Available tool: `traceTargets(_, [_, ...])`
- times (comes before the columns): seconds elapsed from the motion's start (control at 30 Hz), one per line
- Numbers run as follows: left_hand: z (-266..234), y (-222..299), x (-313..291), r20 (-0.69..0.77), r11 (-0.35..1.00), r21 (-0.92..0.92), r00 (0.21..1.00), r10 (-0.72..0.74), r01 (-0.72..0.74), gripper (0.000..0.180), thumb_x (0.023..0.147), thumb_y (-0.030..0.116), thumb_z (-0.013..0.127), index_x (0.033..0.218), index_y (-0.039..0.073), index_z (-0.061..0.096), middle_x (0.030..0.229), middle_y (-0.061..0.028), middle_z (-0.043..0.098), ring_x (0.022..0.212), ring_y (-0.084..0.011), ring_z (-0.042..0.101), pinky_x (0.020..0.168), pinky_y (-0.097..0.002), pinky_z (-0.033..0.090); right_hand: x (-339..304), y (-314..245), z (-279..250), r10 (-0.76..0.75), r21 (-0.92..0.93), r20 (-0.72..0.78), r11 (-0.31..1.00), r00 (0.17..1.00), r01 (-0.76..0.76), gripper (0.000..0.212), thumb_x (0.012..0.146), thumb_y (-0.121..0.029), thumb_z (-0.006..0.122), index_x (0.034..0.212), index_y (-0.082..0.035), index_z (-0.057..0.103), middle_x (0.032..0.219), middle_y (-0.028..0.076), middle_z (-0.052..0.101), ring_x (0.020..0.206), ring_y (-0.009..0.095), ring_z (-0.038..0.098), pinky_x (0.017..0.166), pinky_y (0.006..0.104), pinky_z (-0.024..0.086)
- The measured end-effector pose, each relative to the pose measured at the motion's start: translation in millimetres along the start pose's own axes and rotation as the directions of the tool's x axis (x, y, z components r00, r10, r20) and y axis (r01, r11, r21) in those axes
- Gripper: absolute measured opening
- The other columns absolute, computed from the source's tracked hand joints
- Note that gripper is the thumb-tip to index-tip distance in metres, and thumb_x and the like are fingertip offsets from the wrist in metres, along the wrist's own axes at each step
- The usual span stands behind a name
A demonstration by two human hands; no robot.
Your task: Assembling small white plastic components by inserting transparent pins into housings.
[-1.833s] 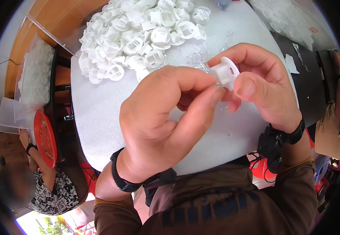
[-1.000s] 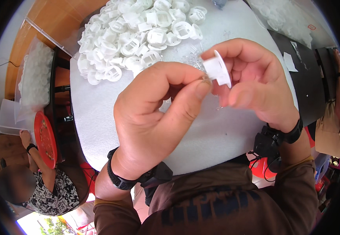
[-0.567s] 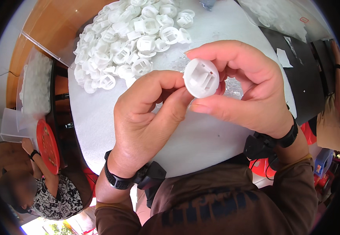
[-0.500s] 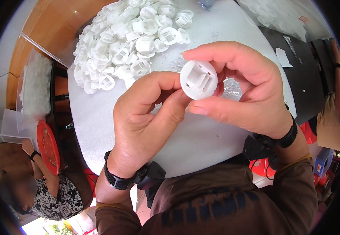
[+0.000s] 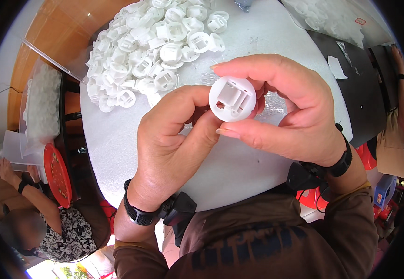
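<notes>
One white part (image 5: 232, 98), earlier edgewise, now face-on in left fingers (image 5: 198, 96)

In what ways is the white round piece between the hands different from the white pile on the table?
The round piece is single, while the pile holds many pieces. The round piece is held, its slotted face toward the camera; the pile lies on the table, its pieces facing various ways. Both are white.
</notes>
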State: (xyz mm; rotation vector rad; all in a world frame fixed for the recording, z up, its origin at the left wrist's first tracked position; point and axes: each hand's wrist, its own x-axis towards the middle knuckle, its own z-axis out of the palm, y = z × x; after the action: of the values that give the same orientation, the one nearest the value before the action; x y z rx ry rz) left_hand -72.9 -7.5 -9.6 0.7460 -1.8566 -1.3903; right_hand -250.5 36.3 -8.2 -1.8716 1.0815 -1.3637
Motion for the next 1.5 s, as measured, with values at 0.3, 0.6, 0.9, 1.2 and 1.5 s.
traceTargets(0.3, [-2.6,0.2,1.4,0.026,0.999,0.046,1.0,-0.01,0.008,0.025,0.085,0.015,0.06,0.104,-0.002,0.056,0.087,-0.0058,0.062,0.071,-0.0076,0.057,0.061,-0.021,0.047,1.8,-1.0,-0.6,-0.004,0.006,-0.022,1.0,1.0,0.004,0.047,0.066,-0.002,0.072,0.11,-0.001,0.056,0.092,0.003,0.06,0.075,0.008,0.055,0.066,0.0207,0.043])
traceTargets(0.6, [-3.7,3.5,0.9,0.021,0.999,0.043,1.0,-0.019,0.018,0.019,0.086,0.011,0.058,0.101,-0.001,0.057,0.084,-0.0032,0.06,0.068,-0.0063,0.054,0.059,-0.0196,0.045,0.8,-5.2,4.6,0.031,0.047,-0.04,0.998,0.999,-0.03,0.047,0.068,-0.001,0.071,0.112,0.0,0.055,0.092,0.002,0.06,0.078,0.007,0.054,0.069,0.0205,0.043])
traceTargets(0.9, [-6.3,8.2,-1.9,-0.018,0.999,-0.037,0.999,-0.041,0.04,0.013,0.08,0.0,0.059,0.093,0.001,0.06,0.08,-0.003,0.059,0.069,-0.0073,0.054,0.062,-0.0209,0.045,0.0,-4.2,10.0,0.071,0.113,-0.032,0.991,0.997,-0.067,0.047,0.074,-0.003,0.068,0.117,0.002,0.049,0.097,0.005,0.059,0.084,0.009,0.055,0.075,0.023,0.043])
traceTargets(1.2, [-14.9,12.8,-3.5,-0.074,0.985,-0.036,0.984,0.163,-0.166,0.008,0.083,0.008,0.061,0.085,0.001,0.059,0.073,-0.003,0.06,0.06,-0.0062,0.051,0.053,-0.0189,0.04,1.2,-18.7,22.9,0.357,0.493,-0.011,0.815,0.934,-0.305,0.035,0.088,-0.023,0.056,0.113,0.001,0.056,0.084,0.004,0.061,0.076,0.009,0.054,0.066,0.0215,0.045])
traceTargets(1.5, [-14.0,11.4,-5.9,-0.042,0.972,-0.053,0.973,0.226,-0.228,0.011,0.085,0.012,0.058,0.083,0.001,0.058,0.072,-0.0041,0.058,0.058,-0.0061,0.049,0.051,-0.0184,0.039,0.0,-15.6,22.4,0.328,0.385,0.036,0.867,0.944,-0.316,0.035,0.091,-0.03,0.045,0.086,0.0,0.06,0.078,0.003,0.058,0.07,0.01,0.05,0.062,0.0225,0.041])
